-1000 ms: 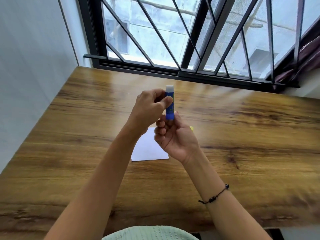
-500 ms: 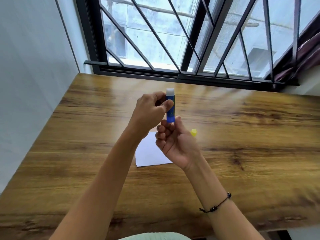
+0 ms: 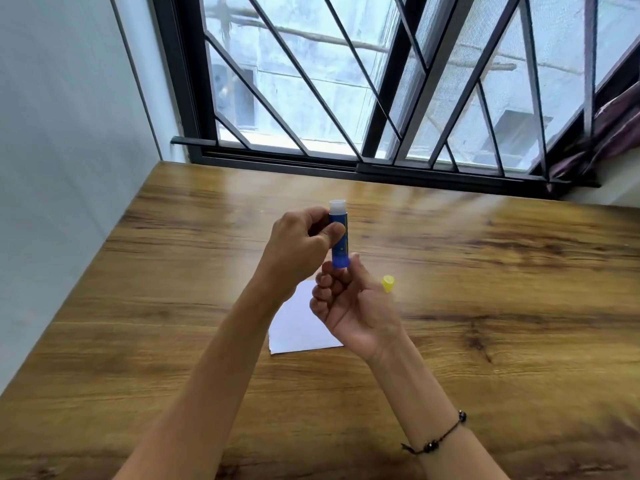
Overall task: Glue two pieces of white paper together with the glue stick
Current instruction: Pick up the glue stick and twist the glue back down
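A blue glue stick (image 3: pixel 340 242) stands upright in the air above the wooden table (image 3: pixel 485 323), its whitish tip uncovered. My left hand (image 3: pixel 301 247) grips the upper part of its barrel between thumb and fingers. My right hand (image 3: pixel 349 306) pinches the bottom end from below, palm turned up. The yellow cap (image 3: pixel 388 283) lies on the table just right of my right hand. White paper (image 3: pixel 294 327) lies flat under both hands, mostly hidden by them; I cannot tell how many sheets it is.
A window with black diagonal bars (image 3: pixel 381 98) runs along the table's far edge. A pale wall (image 3: pixel 62 133) borders the table on the left. Dark fabric (image 3: pixel 609 133) hangs at the far right.
The view has tilted upward, so hands, paper and table sit lower in the frame. The yellow cap has come into view beside my right hand. Both hands keep their hold on the glue stick.
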